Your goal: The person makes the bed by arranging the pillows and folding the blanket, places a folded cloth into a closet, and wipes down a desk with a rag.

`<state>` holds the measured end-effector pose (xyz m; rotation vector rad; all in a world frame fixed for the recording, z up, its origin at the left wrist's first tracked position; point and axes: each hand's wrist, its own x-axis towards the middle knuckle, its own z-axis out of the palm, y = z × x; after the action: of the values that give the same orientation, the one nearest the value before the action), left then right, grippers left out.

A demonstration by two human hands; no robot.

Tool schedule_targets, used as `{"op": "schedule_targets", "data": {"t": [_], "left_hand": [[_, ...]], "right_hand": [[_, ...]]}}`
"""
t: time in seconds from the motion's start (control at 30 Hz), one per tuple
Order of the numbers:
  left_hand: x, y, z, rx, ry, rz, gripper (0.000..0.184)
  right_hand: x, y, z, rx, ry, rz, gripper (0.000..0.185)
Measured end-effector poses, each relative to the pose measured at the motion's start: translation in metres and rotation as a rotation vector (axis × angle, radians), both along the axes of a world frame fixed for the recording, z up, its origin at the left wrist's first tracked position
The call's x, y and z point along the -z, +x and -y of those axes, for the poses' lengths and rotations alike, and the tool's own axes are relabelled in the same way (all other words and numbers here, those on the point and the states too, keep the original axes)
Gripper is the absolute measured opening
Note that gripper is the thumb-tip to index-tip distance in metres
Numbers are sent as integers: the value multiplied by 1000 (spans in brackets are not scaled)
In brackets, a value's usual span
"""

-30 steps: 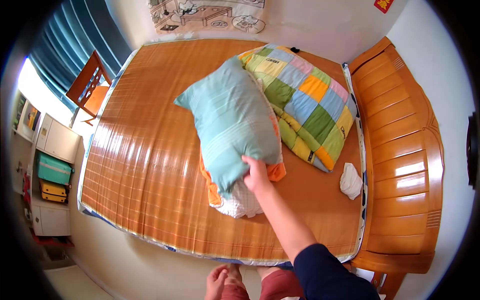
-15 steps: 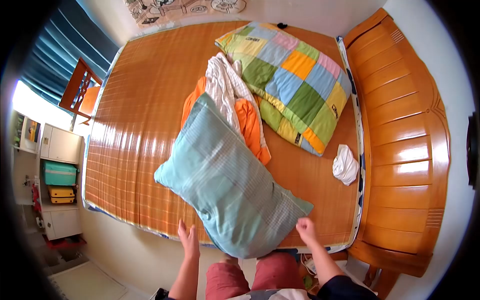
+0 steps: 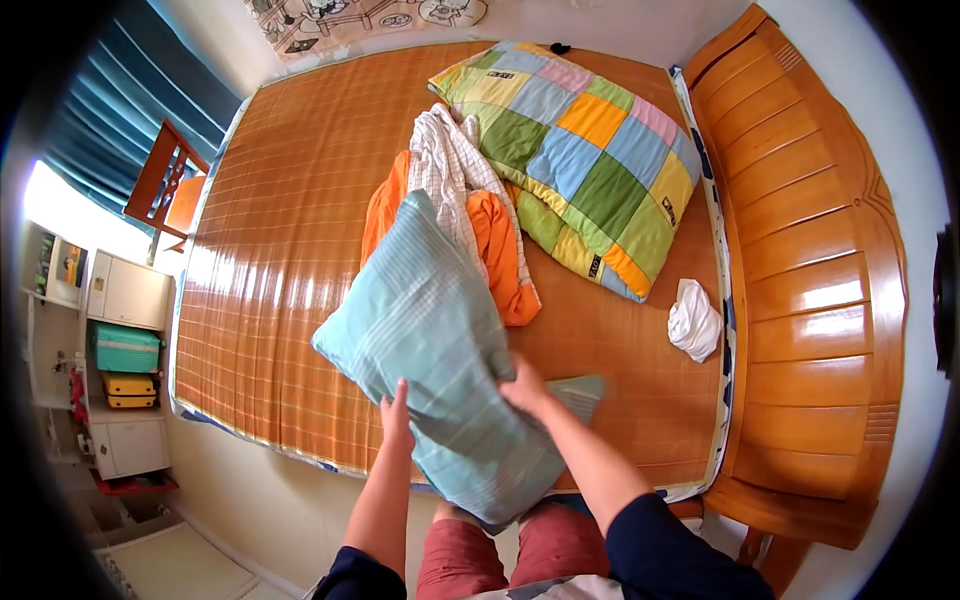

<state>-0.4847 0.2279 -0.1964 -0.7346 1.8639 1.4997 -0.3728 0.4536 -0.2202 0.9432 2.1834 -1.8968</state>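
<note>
A light blue-green pillow [image 3: 430, 330] lies slanted near the front edge of the bed, its lower end above my knees. My left hand [image 3: 397, 415] is against the pillow's left side, thumb up, its other fingers hidden by the pillow. On the right side, my right hand [image 3: 525, 387] grips the pillow's fabric, which bunches there, with one corner sticking out beyond the wrist. Just behind the pillow lie a crumpled white checked cloth [image 3: 440, 150] and orange fabric [image 3: 497, 245].
A folded patchwork quilt [image 3: 600, 150] lies at the back right of the mat-covered bed [image 3: 270, 220]. A white cloth [image 3: 693, 320] sits near the wooden headboard [image 3: 810, 300]. At the left are a wooden chair [image 3: 160, 180] and a cabinet [image 3: 135, 290].
The pillow has come off the cloth pile towards me. My left hand has risen from beside my legs to the pillow. My right hand let go, then took hold of its right side.
</note>
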Motion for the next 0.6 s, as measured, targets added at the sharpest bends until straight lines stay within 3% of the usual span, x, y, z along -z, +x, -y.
{"op": "schedule_targets", "data": {"t": [0.07, 0.1, 0.17, 0.27, 0.3, 0.33, 0.4, 0.43, 0.47, 0.6], "left_hand": [[12, -16, 21, -57, 25, 30, 101], [40, -22, 40, -125, 259, 12, 99], [38, -18, 63, -13, 414, 65, 83], [47, 1, 76, 47, 416, 357, 54], [43, 16, 72, 9, 394, 319, 38], [27, 26, 64, -19, 337, 371, 40], [27, 44, 64, -35, 405, 335, 37], [23, 47, 68, -40, 408, 337, 37], [3, 44, 67, -38, 396, 167, 37], [-49, 2, 94, 16, 325, -283, 31]], "right_hand": [[-70, 10, 29, -180, -204, -118, 67], [-87, 22, 43, -211, -495, -169, 64], [-119, 43, 61, -316, -653, -131, 62], [-93, 67, 84, 61, -724, 39, 63], [-64, 77, 84, 98, -435, 49, 63], [-40, 86, 83, 136, -149, 61, 62], [-42, 85, 64, 290, 74, 377, 57], [-43, 83, 56, 371, -21, 301, 56], [-47, 77, 49, 449, -111, 221, 56], [-57, 45, 69, 239, 32, 85, 56]]}}
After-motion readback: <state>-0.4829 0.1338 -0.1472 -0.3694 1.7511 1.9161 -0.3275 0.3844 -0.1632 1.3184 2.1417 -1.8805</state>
